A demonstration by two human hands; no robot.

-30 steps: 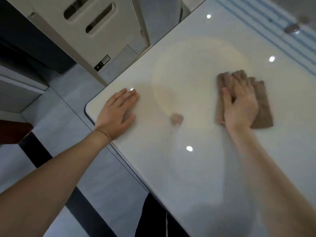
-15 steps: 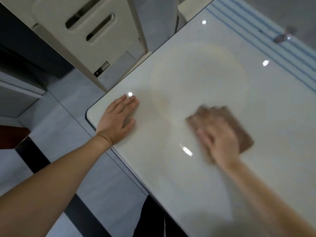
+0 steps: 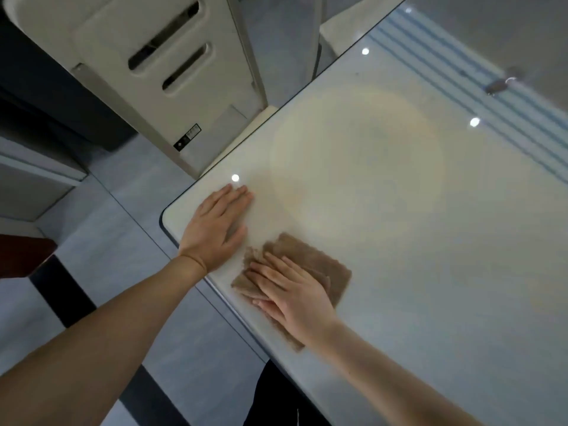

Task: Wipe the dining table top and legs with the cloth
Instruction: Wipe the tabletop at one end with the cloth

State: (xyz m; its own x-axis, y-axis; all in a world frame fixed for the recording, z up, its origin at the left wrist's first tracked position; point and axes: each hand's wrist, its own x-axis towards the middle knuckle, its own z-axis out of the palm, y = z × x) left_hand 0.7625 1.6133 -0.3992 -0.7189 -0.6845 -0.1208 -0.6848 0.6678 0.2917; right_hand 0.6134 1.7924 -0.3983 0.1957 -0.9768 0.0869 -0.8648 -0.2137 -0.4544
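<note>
Right hand (image 3: 295, 295) lies flat on the brown cloth (image 3: 335, 276), fingers straight and close together, palm pressing the cloth down onto the dining table top (image 3: 415, 241); the grip is an open-palm press, with the fingers extended rather than curled. In the head view, the cloth is folded in layers and sits under this hand at the table's near edge. Its fabric shows ahead of the fingertips, to the far side of the knuckles and beside the wrist, where one corner reaches the edge. Left hand (image 3: 215, 229) rests flat on the same surface just ahead of the right fingertips, beside the table's rounded corner, with fingers straight and together. Its thumb lies just beside the cloth; contact cannot be confirmed. Bright round light reflections (image 3: 235, 178) appear on the glossy top beyond the left fingertips and further out from the grip. A cream panel with two slots (image 3: 172, 66) stands beyond the left hand, off the table. Grey floor tiles (image 3: 123, 229) with a dark stripe (image 3: 61, 290) lie outboard of the left forearm.
</note>
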